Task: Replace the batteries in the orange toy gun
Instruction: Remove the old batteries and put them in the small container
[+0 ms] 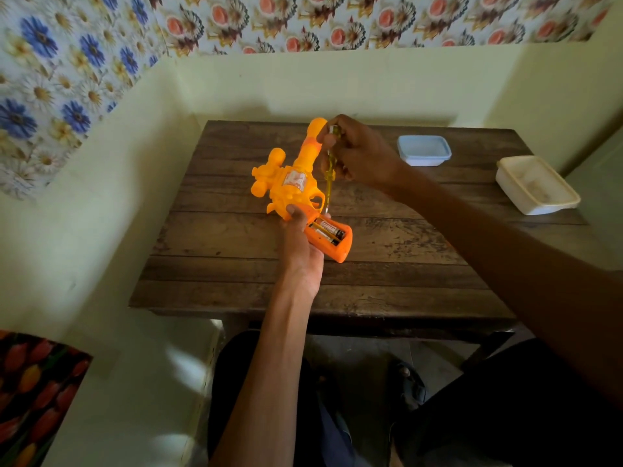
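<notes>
My left hand (pixel 300 244) grips the orange toy gun (pixel 293 183); my right hand (pixel 360 153) holds the screwdriver (pixel 328 183) upright, tip by the upper end of the batteries (pixel 328 232).

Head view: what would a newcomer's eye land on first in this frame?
The orange toy gun, gripped by the left hand over the wooden table, its handle compartment open with two batteries showing. The right hand holds a yellow screwdriver, tip down by that compartment. A pale blue container and a white container sit far right on the table.
</notes>
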